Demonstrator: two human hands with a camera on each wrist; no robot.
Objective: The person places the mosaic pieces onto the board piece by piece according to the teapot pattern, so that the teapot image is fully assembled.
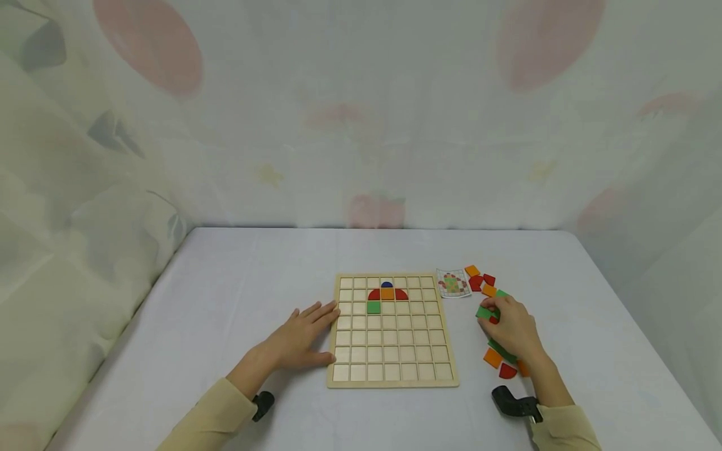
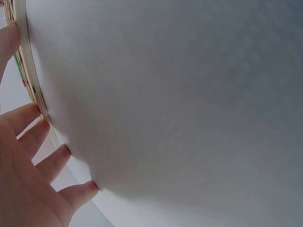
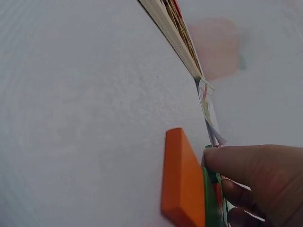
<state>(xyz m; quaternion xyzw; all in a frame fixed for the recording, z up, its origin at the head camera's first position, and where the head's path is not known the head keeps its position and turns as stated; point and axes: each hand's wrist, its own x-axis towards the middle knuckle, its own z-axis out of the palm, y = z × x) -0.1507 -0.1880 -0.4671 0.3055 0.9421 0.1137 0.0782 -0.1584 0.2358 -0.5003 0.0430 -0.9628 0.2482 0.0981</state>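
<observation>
A wooden grid board (image 1: 397,338) lies on the white table. Near its top are a blue half-round piece (image 1: 387,284), an orange square (image 1: 387,293), red quarter-rounds (image 1: 401,294) on both sides of it and a green square (image 1: 373,307). With fingers spread and fairly straight, my left hand (image 1: 296,338) touches the board's left edge; its fingertips (image 2: 60,150) meet the wooden side (image 2: 29,61). To the right of the board, my right hand (image 1: 514,329) pinches a green piece (image 1: 483,312) between thumb and finger. A small red piece (image 1: 494,320) shows under those fingers.
Loose pieces run down the board's right side: orange squares (image 1: 492,357), red pieces (image 1: 507,371) and a dark green one (image 1: 501,351). A printed pattern card (image 1: 454,285) lies by the board's upper right corner. Black wrist mounts (image 1: 513,402) stick out from both sleeves.
</observation>
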